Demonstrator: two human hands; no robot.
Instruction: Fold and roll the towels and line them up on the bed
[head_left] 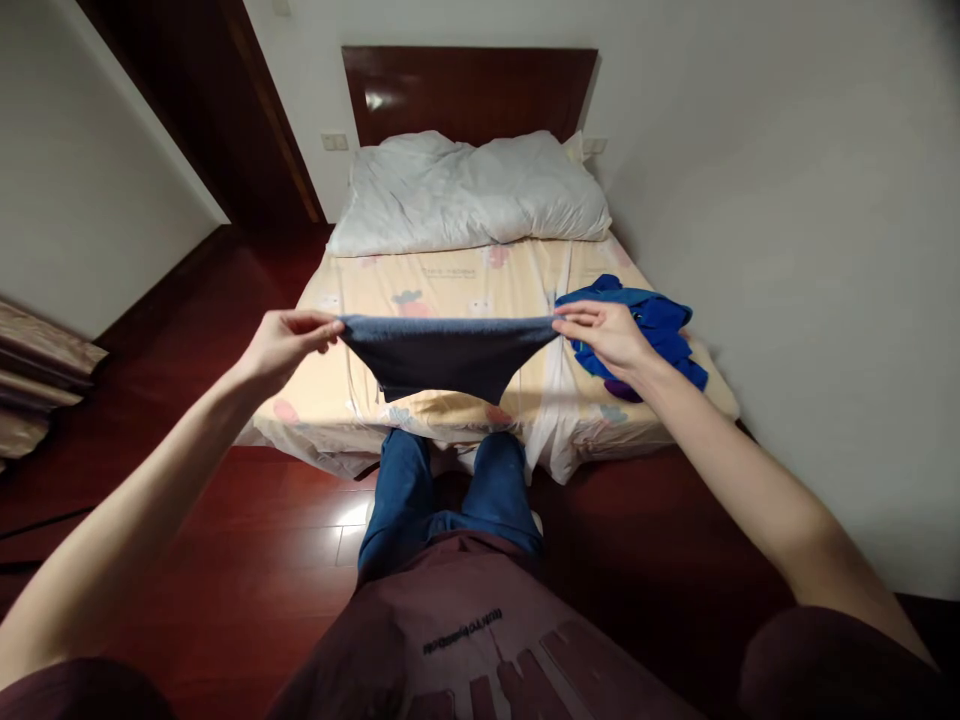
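Observation:
A dark blue-grey garment (450,350) hangs stretched between my two hands above the near part of the bed; its exact kind does not show. Its upper edge is pulled into a straight line, and two corners droop below with a curved edge between them. My left hand (289,345) pinches the upper left corner between thumb and fingers. At the opposite corner, my right hand (604,335) pinches the cloth the same way. Just behind and beside the right hand, a crumpled pile of bright blue clothes (671,330) lies on the bed, with a bit of purple at its lower edge.
The bed (330,385) has a pale yellow patterned sheet and a dark wooden headboard (472,90). A white quilt (480,195) lies bunched at its head. A wall (825,250) stands at the right; curtains (37,380) hang at the left above the red-brown floor (225,560).

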